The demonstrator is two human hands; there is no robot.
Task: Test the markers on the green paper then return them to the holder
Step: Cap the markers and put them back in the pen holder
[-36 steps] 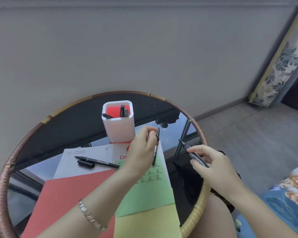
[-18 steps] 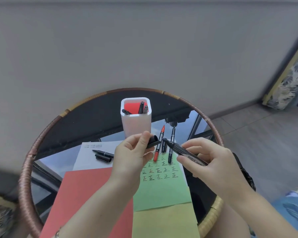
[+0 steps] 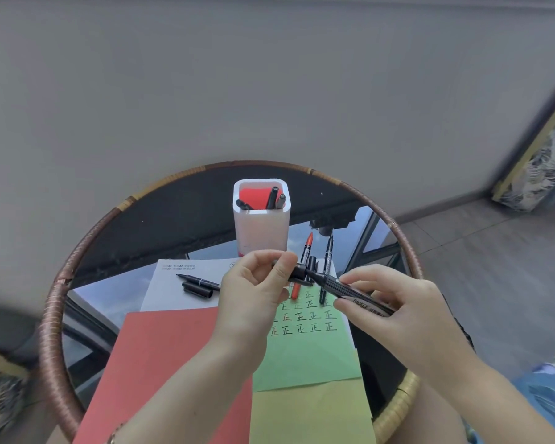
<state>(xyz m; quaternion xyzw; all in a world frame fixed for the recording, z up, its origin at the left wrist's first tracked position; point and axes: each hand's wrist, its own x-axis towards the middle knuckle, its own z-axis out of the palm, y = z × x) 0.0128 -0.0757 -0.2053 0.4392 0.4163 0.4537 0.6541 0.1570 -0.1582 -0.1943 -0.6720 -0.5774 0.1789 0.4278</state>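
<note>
Table [image 3: 58,302]: round, glass-topped, rimmed in woven rattan, set against a grey wall.
Red paper [image 3: 161,363]: lay at the near left, overlapping the white sheet.
Yellow paper [image 3: 311,415]: lay nearest, under the lower edge of the green sheet.
Green paper [image 3: 305,357]: lay right of centre, its upper part covered in rows of red and black test marks.
White sheet [image 3: 173,283]: lay beyond the red paper, bearing an uncapped black pen [image 3: 199,279] and its loose cap [image 3: 197,289] just beside it.
Holder [image 3: 261,225]: white, square-mouthed, red inside, stood upright beyond the papers with three dark markers in it.
Left hand [image 3: 253,293]: raised over the papers, thumb and fingers pinched on a black cap [image 3: 297,272].
Right hand [image 3: 407,309]: raised over the green paper's right edge, fingers closed round the barrel of the black marker [image 3: 353,293].
Black marker: held slanted, tip pointing left, touching the cap's mouth.
Red marker [image 3: 306,248]: lay past the hands by the holder, partly hidden.
Thin black marker [image 3: 328,254]: lay just right of the red one, roughly parallel.
</note>
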